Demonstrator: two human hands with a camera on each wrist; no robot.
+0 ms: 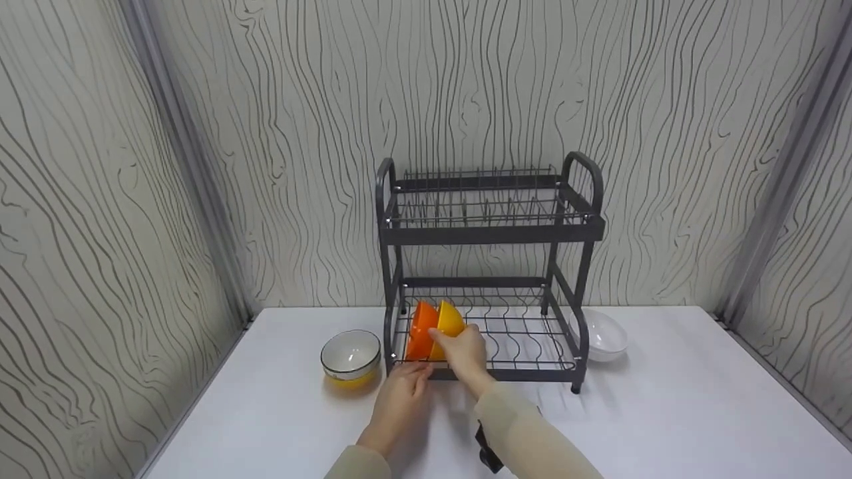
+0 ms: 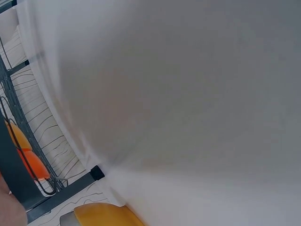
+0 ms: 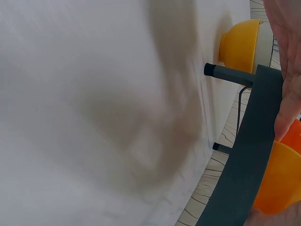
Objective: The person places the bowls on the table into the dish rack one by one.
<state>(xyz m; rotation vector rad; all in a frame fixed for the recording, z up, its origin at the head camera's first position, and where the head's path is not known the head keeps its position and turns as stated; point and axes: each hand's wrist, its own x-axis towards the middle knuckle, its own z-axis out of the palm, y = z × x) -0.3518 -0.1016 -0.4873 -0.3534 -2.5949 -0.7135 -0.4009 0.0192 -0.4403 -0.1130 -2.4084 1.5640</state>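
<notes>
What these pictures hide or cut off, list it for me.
Head view: most of the black object, covered by the right sleeve.
Head view: part of the yellow bowl, behind the right hand.
Head view: the left edge of the white bowl, behind the dish rack.
Left wrist view: most of the left hand, cut off by the left edge.

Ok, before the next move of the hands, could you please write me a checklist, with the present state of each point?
1. Right hand has a hold on the yellow bowl: ok, thumb near its rim.
2. Yellow bowl stable without that hand: cannot tell, the hand covers part of it.
3. Orange bowl on the lower tier: ok, tipped on its side beside the yellow one.
4. Left hand at the lower front rail: ok.
5. White bowl in the rack: not ok, it sits on the table to the right.
</notes>
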